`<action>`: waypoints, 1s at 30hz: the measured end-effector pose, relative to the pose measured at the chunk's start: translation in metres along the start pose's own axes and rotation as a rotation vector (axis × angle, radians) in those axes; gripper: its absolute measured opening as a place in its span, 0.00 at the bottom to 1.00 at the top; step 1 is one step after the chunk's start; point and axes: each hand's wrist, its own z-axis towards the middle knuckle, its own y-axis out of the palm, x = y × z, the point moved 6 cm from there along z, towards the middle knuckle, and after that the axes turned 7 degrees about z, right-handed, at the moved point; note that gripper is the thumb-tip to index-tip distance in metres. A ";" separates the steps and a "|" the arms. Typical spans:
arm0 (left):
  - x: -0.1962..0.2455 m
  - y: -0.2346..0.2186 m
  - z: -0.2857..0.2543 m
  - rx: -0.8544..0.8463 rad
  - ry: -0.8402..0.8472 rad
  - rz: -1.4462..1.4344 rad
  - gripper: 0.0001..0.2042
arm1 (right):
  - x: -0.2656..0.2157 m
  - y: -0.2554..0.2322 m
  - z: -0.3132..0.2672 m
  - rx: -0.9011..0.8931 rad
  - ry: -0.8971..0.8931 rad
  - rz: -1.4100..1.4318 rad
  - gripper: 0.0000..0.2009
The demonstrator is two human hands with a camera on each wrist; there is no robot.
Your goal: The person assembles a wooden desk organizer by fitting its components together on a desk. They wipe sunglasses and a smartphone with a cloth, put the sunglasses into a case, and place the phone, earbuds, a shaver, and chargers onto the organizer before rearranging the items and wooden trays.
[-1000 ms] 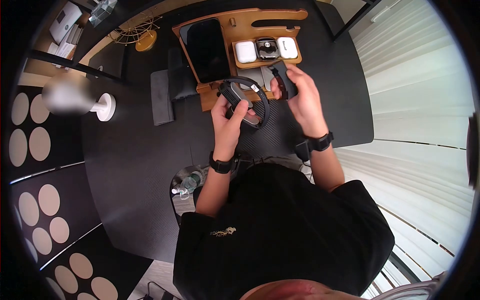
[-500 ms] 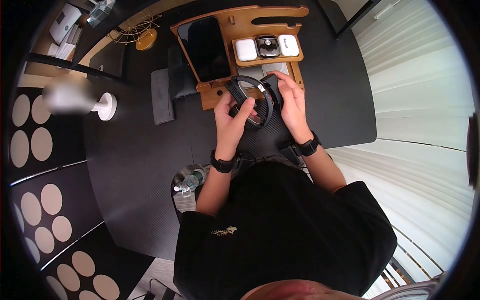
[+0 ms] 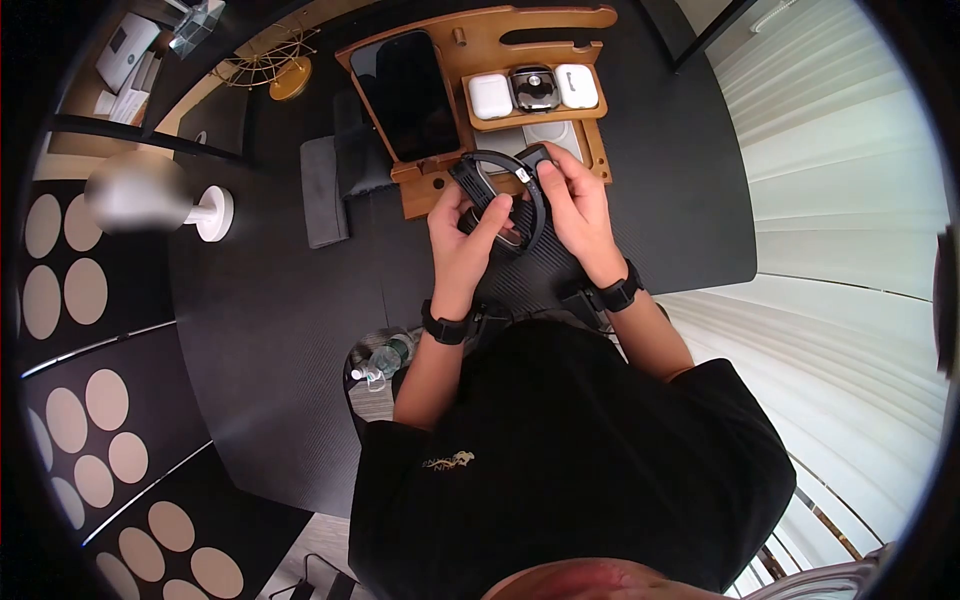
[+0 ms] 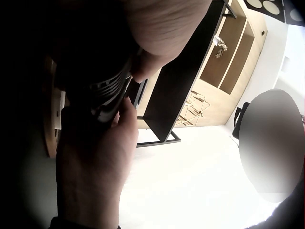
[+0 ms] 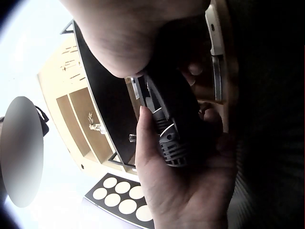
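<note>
My left hand point(image 3: 460, 235) grips a black device point(image 3: 471, 181) with a curved band point(image 3: 541, 205), its thumb lying across the inner side. The device's ridged, slotted end point(image 5: 174, 152) shows in the right wrist view. A small white label point(image 3: 523, 175) is on the band. My right hand point(image 3: 582, 205) pinches a small dark piece point(image 3: 537, 156) right at the outer side of the band, thumb on top. Most of that piece is hidden by the fingers. Both hands are close together in front of the wooden desk stand point(image 3: 415, 200).
The stand holds a dark phone or tablet point(image 3: 405, 95), two white cases point(image 3: 490, 97) and a dark glossy case point(image 3: 535, 88). A grey cloth-like item point(image 3: 322, 190) lies left on the black table point(image 3: 270, 330). A gold wire ornament point(image 3: 290, 78) and white-based object point(image 3: 213, 213) stand farther left.
My right hand has moved left with the dark piece, from apart to against the band, and its thumb now lies over the piece. The left hand has shifted slightly right with the device.
</note>
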 end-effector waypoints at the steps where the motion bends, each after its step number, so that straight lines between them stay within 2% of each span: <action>1: 0.000 0.000 0.000 0.000 -0.001 0.000 0.11 | -0.001 0.000 0.000 -0.003 -0.018 0.010 0.17; 5: 0.001 0.001 -0.001 -0.009 0.012 -0.002 0.12 | -0.011 0.002 -0.002 0.081 -0.070 0.165 0.16; 7: 0.001 0.001 -0.001 -0.008 0.021 0.001 0.12 | -0.016 0.002 -0.003 0.062 -0.094 0.039 0.16; 11: 0.000 0.000 -0.002 -0.002 0.020 0.015 0.14 | -0.026 0.005 -0.003 0.051 -0.122 0.040 0.16; 13: 0.000 0.001 -0.002 -0.003 0.030 0.012 0.15 | -0.038 0.008 -0.004 0.007 -0.077 0.018 0.16; 19: -0.002 -0.001 -0.002 -0.018 0.046 -0.008 0.16 | -0.037 0.009 -0.005 -0.007 -0.076 0.009 0.17; 30: 0.004 0.001 -0.004 -0.035 0.092 0.011 0.10 | -0.037 0.009 -0.006 0.006 -0.071 0.005 0.19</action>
